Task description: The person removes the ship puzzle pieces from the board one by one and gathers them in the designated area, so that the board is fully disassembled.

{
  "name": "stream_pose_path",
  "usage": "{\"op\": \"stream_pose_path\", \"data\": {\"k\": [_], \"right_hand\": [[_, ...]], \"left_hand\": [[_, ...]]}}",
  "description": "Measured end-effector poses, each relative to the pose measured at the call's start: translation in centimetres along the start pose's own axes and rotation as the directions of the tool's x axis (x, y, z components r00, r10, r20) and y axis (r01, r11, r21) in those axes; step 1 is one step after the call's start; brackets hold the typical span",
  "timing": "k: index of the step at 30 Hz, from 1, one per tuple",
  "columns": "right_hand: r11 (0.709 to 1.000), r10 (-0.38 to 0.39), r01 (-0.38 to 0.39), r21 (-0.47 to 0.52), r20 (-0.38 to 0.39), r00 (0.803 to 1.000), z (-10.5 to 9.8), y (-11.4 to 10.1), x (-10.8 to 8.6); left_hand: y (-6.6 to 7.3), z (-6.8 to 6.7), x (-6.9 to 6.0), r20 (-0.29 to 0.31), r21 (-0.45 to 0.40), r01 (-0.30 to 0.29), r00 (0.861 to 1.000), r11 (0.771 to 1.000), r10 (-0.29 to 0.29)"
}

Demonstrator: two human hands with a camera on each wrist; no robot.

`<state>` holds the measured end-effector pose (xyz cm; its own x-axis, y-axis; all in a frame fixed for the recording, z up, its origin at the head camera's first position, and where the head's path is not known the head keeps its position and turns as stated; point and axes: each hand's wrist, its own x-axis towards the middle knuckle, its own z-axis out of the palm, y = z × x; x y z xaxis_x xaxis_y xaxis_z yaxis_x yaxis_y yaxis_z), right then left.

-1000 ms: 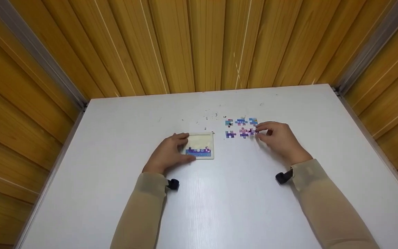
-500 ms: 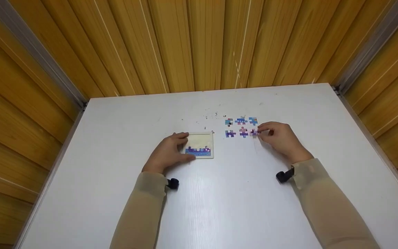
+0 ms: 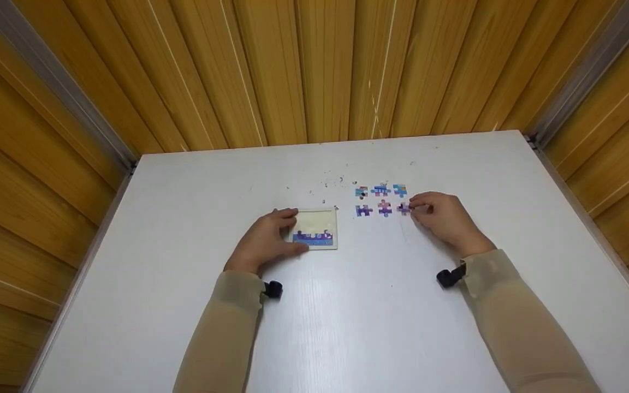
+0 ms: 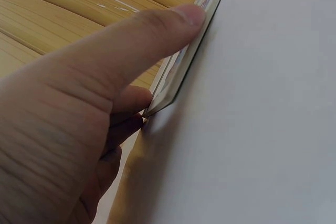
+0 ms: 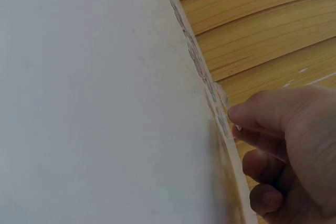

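The left hand (image 3: 265, 240) grips the left side of a small square puzzle tray (image 3: 337, 229), thumb on its near edge and fingers at its far left corner. Blue and purple pieces fill the tray's lower strip; its upper part is bare. In the left wrist view, the thumb of the left hand (image 4: 105, 77) presses the rim of the tray (image 4: 181, 74). Thumb and forefinger of the right hand (image 3: 445, 221) pinch a purple piece (image 3: 403, 208), the rightmost of the lower row. The right hand (image 5: 299, 145) also shows in the right wrist view, holding a piece edge-on.
Beside the held piece lie a pink piece (image 3: 384, 208) and a purple-blue piece (image 3: 363, 210). Above them are three blue-toned pieces (image 3: 381, 190). Small dark specks dot the white table (image 3: 314, 327) behind the tray. Slatted yellow walls (image 3: 325, 71) enclose the table's back and sides.
The right hand has moved slightly right with the purple piece, which now stands apart from the pink piece it overlapped or touched before. The left hand keeps its grip on the tray.
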<state>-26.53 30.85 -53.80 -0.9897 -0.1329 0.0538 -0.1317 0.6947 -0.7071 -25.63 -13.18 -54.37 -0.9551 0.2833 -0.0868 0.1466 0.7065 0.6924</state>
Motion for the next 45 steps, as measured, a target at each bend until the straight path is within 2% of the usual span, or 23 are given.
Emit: {"op": "stream_pose_path", "data": {"k": [15, 30, 39, 45], "right_hand": [[1.000, -0.002, 0.003, -0.023, 0.017, 1.000, 0.22, 0.40, 0.43], [0.999, 0.015, -0.015, -0.035, 0.026, 1.000, 0.16, 0.04, 0.41], [0.998, -0.038, 0.038, -0.042, -0.008, 0.999, 0.24, 0.31, 0.57], [1.000, 0.021, -0.021, -0.006, -0.019, 1.000, 0.07, -0.32, 0.13]], "left_hand": [[0.21, -0.17, -0.10, 0.001, -0.003, 0.027, 1.000, 1.000, -0.027], [0.10, -0.16, -0.18, 0.000, -0.012, 0.025, 1.000, 1.000, -0.025], [-0.10, -0.10, -0.07, -0.011, 0.026, -0.026, 1.000, 0.999, 0.027], [0.11, -0.04, -0.02, -0.005, 0.015, -0.007, 1.000, 1.000, 0.007]]}}
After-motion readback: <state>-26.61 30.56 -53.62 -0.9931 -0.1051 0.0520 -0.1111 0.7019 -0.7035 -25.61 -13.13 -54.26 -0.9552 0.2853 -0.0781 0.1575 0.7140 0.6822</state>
